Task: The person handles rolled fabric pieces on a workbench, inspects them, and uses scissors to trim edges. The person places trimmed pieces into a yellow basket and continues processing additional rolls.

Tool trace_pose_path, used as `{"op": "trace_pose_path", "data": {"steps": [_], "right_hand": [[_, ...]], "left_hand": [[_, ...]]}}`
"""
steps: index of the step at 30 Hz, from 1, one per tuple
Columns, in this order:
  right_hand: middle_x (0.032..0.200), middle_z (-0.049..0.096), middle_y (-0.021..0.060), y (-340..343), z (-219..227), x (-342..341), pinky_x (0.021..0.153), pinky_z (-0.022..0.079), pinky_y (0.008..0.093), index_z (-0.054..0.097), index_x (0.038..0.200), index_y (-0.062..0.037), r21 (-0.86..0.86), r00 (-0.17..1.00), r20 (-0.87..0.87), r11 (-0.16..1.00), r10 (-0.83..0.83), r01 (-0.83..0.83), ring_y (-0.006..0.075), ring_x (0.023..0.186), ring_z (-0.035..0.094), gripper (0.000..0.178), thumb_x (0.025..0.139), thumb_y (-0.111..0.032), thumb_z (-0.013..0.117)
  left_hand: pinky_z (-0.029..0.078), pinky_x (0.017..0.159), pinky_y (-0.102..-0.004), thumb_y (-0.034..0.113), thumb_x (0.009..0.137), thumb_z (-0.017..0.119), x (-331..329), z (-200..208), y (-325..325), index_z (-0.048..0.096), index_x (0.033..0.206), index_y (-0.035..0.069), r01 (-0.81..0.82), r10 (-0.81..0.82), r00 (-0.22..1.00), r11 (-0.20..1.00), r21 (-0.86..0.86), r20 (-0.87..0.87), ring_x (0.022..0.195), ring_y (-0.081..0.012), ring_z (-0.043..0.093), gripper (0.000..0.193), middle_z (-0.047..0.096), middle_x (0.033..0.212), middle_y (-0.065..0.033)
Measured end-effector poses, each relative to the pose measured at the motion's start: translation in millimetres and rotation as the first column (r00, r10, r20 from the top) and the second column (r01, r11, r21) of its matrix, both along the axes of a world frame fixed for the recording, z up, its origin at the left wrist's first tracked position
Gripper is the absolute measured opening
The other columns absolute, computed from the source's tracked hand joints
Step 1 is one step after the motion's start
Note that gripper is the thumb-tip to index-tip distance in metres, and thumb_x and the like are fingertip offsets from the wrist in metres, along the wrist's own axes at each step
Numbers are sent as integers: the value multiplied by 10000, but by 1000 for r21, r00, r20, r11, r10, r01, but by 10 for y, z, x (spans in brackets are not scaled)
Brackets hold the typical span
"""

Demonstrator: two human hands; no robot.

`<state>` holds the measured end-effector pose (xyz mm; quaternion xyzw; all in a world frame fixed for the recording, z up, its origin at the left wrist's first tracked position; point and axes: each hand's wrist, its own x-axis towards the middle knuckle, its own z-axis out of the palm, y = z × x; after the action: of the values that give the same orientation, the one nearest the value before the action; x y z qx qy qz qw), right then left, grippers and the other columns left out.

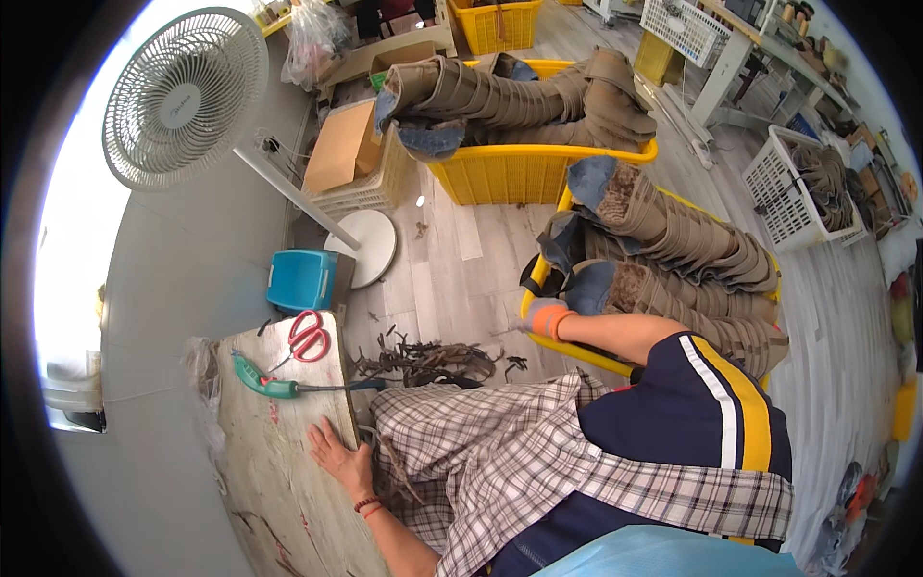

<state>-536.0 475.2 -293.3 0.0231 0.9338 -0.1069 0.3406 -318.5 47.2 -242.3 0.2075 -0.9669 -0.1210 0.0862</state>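
My left hand (344,460) lies flat on the worn wooden bench (288,471), fingers spread and holding nothing. Near it on the bench are red-handled scissors (309,337) and a green-handled tool (264,381) with a dark shaft reaching past the edge. My right hand (545,316), in a grey and orange glove, is at the near left rim of a yellow crate (615,363); its fingers are too hidden to tell whether they grip anything. Black straps (546,281) hang just beyond it. Inside this crate lie long nested stacks of brown boot-shaft-like pieces (673,226), with fleecy and blue ends.
A second yellow crate (538,175) with similar stacks stands farther ahead. Dark scraps (433,363) litter the floor beside the bench. At the left are a white standing fan (183,101), a blue bin (301,279) and a cardboard box (341,149). A white basket (784,192) stands at the right.
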Motion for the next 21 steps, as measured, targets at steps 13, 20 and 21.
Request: {"op": "trace_pose_path", "data": {"steps": [13,20,21], "right_hand": [[864,673,196,154,-252,343,675,526,419,525,1012,24,144,956,-174,967,236,-212,343,798,672,412,779,-311,578],[840,673,156,428,-109,439,641,515,425,520,1006,-9,205,905,-48,891,424,-406,319,772,668,418,780,-350,605],[843,672,153,441,-60,446,645,514,426,520,1006,-13,219,903,-27,884,430,-414,319,775,668,421,780,-357,608]], "left_hand": [[106,1136,-514,152,570,656,-2,32,15,340,1433,141,22,-19,998,999,41,-57,1398,-328,211,919,281,1495,-150],[112,1134,-517,165,582,641,7,-30,-11,348,1427,126,33,-30,997,999,30,-74,1393,-333,218,896,277,1496,-154],[114,1133,-518,169,586,642,4,-9,-18,347,1428,122,39,-37,996,999,25,-76,1393,-332,221,893,277,1496,-154]]}}
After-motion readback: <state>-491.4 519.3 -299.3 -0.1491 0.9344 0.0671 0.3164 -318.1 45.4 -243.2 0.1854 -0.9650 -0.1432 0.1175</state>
